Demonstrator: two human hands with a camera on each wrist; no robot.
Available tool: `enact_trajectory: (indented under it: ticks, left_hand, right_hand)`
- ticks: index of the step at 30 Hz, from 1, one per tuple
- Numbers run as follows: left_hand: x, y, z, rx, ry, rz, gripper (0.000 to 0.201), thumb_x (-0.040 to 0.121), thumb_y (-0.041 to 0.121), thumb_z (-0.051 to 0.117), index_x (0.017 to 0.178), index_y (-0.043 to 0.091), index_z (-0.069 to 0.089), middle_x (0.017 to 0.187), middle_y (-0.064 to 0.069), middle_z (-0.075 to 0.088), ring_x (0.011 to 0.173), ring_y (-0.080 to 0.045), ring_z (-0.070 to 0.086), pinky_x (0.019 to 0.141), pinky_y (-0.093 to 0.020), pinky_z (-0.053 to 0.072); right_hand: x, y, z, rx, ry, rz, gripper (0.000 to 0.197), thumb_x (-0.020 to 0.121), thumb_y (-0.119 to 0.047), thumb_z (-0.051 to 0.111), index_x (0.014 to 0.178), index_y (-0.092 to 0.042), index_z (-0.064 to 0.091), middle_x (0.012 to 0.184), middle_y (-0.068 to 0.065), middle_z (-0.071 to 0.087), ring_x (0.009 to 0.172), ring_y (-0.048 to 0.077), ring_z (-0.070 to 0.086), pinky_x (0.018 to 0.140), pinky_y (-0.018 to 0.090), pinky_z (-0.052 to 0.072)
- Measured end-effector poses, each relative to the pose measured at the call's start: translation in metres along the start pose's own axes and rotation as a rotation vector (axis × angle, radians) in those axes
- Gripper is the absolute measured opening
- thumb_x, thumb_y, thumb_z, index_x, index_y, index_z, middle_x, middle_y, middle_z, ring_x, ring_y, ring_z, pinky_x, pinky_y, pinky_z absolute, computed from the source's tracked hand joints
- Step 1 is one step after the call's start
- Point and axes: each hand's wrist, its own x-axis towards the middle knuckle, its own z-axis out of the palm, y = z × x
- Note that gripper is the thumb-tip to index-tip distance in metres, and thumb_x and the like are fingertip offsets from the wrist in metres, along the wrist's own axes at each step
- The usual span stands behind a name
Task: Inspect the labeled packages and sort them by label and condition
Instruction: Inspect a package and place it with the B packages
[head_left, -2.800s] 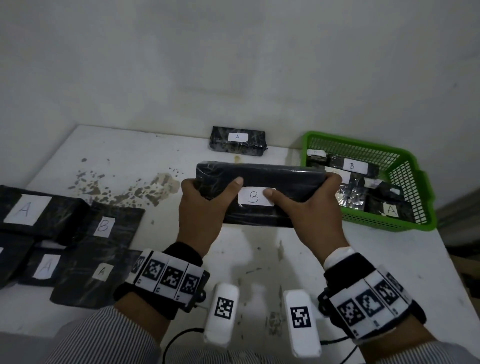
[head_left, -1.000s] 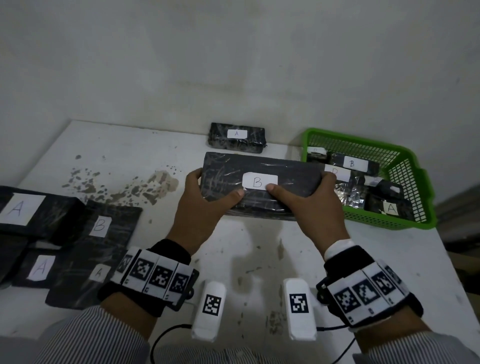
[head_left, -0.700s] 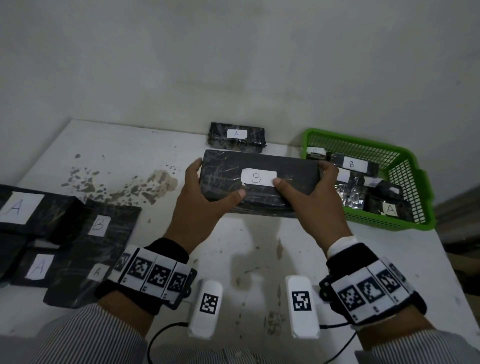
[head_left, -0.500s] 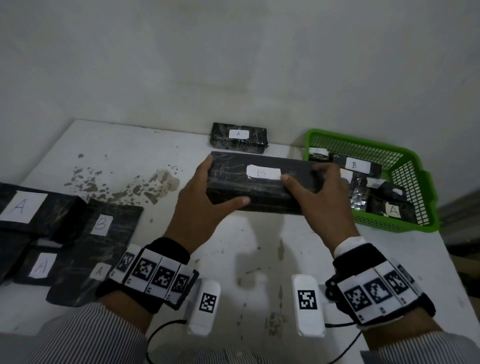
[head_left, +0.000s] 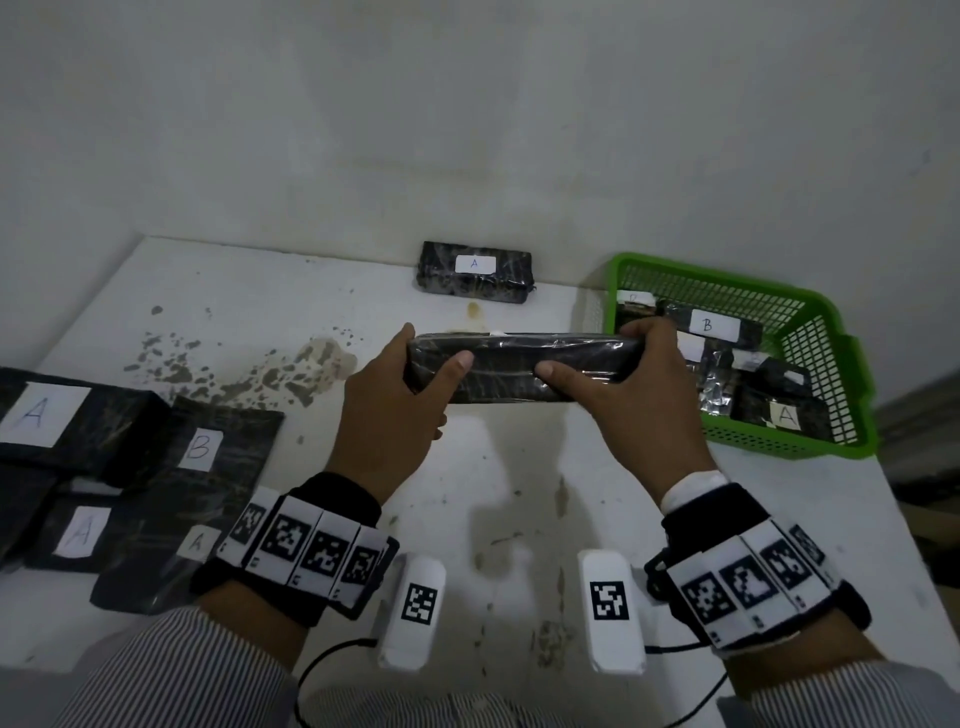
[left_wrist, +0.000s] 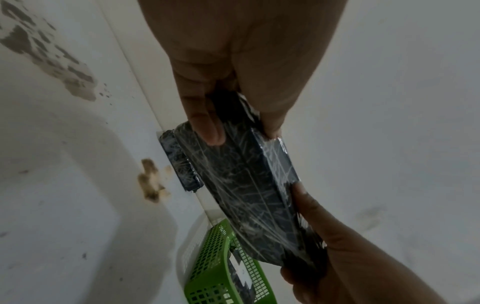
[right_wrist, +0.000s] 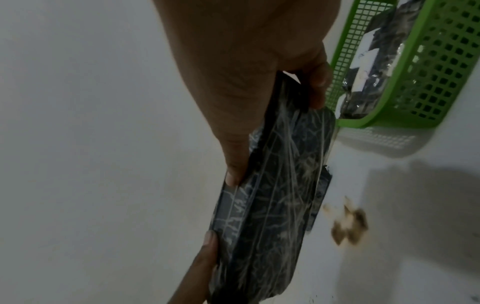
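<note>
A long black plastic-wrapped package (head_left: 519, 366) is held above the table's middle, tilted so its long side faces me and its B label is out of sight. My left hand (head_left: 395, 400) grips its left end, thumb on the near face. My right hand (head_left: 639, 389) grips its right end the same way. The wrapped package (left_wrist: 249, 191) with my left hand's fingers (left_wrist: 207, 123) shows in the left wrist view. The same package (right_wrist: 272, 216) appears in the right wrist view, my right thumb (right_wrist: 233, 164) along its edge.
A green basket (head_left: 831, 332) at the right holds several black packages labelled A and B. One A package (head_left: 475, 270) lies against the back wall. A pile of A and B packages (head_left: 104, 467) covers the table's left edge. The white table (head_left: 493, 493) is stained.
Both hands have rotated the package away from me, so the B label that faced me has turned to the far side. The package also moved slightly toward the wall.
</note>
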Motion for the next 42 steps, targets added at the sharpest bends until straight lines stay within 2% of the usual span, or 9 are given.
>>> enact_trajectory:
  ticks: [2,4,7,11,18,25,31,37,42]
  left_hand:
    - [-0.002,0.002,0.0,0.016,0.007,-0.016,0.027,0.087,0.063,0.064,0.103,0.044,0.057,0.09,0.004,0.071,0.072,-0.018,0.072,0.067,-0.037,0.064]
    - [-0.003,-0.001,0.002,0.021,0.004,-0.046,0.082,0.076,0.074,0.066,0.14,0.024,0.052,0.102,0.005,0.071,0.086,-0.017,0.072,0.079,-0.039,0.063]
    - [-0.006,-0.003,0.003,0.042,0.023,-0.051,0.09,0.079,0.064,0.071,0.15,0.018,0.04,0.104,0.007,0.069,0.091,-0.015,0.07,0.082,-0.035,0.061]
    - [-0.01,0.0,0.004,0.07,0.023,-0.034,0.091,0.076,0.056,0.08,0.145,0.018,0.036,0.099,0.023,0.056,0.086,0.008,0.06,0.07,-0.01,0.049]
    - [-0.001,-0.003,-0.001,-0.022,0.059,-0.116,0.067,0.08,0.062,0.073,0.126,0.025,0.042,0.1,0.006,0.064,0.084,-0.015,0.067,0.07,-0.036,0.06]
    - [0.006,-0.001,-0.003,-0.025,0.084,-0.096,0.039,0.092,0.062,0.057,0.104,0.025,0.053,0.088,0.002,0.066,0.077,-0.024,0.068,0.069,-0.041,0.059]
    - [0.005,-0.01,-0.004,-0.12,0.153,-0.078,0.022,0.104,0.045,0.048,0.104,0.029,0.063,0.081,0.004,0.063,0.067,-0.019,0.06,0.049,-0.026,0.052]
    - [0.003,-0.001,-0.003,-0.169,0.199,-0.163,0.037,0.104,0.051,0.045,0.082,0.029,0.065,0.078,0.008,0.064,0.068,-0.006,0.059,0.054,-0.026,0.048]
    - [0.006,-0.002,-0.006,-0.055,0.165,0.002,0.05,0.1,0.056,0.048,0.084,0.014,0.068,0.081,-0.004,0.068,0.068,-0.003,0.062,0.063,-0.023,0.05]
  right_hand:
    - [-0.002,-0.002,0.001,-0.028,0.002,-0.003,0.088,0.058,-0.074,0.084,0.12,-0.026,0.046,0.114,0.0,0.062,0.097,0.018,0.064,0.079,0.034,0.054]
    - [-0.006,-0.006,0.003,-0.065,0.01,-0.031,0.091,0.058,-0.078,0.081,0.124,-0.026,0.044,0.117,0.002,0.059,0.099,0.02,0.064,0.083,0.04,0.057]
    - [-0.009,-0.012,0.007,-0.163,0.01,-0.037,0.1,0.056,-0.083,0.08,0.129,-0.028,0.041,0.124,0.005,0.049,0.105,0.025,0.059,0.089,0.042,0.057]
    - [-0.01,-0.016,0.006,-0.203,-0.002,-0.019,0.099,0.054,-0.083,0.081,0.127,-0.027,0.043,0.12,0.005,0.048,0.103,0.025,0.058,0.089,0.042,0.057]
    - [-0.004,-0.016,-0.002,0.032,-0.012,-0.135,0.072,0.076,-0.051,0.086,0.131,-0.027,0.046,0.126,0.004,0.052,0.104,0.015,0.06,0.092,0.031,0.056]
    - [0.002,-0.01,0.0,0.05,0.084,-0.157,0.023,0.106,-0.038,0.051,0.122,-0.024,0.057,0.119,0.006,0.059,0.098,0.013,0.057,0.084,0.027,0.048]
    - [-0.003,-0.014,-0.007,0.12,0.056,-0.08,0.039,0.108,-0.045,0.04,0.134,-0.022,0.059,0.127,0.003,0.054,0.112,0.013,0.052,0.099,0.031,0.042]
    - [-0.008,-0.018,-0.011,0.013,0.022,-0.168,0.058,0.092,-0.07,0.045,0.133,-0.029,0.052,0.126,0.002,0.047,0.124,0.018,0.044,0.106,0.033,0.036]
    - [-0.009,-0.023,-0.009,0.389,0.017,-0.038,0.013,0.107,-0.033,0.049,0.097,-0.027,0.053,0.089,-0.002,0.067,0.074,0.002,0.063,0.066,0.021,0.051]
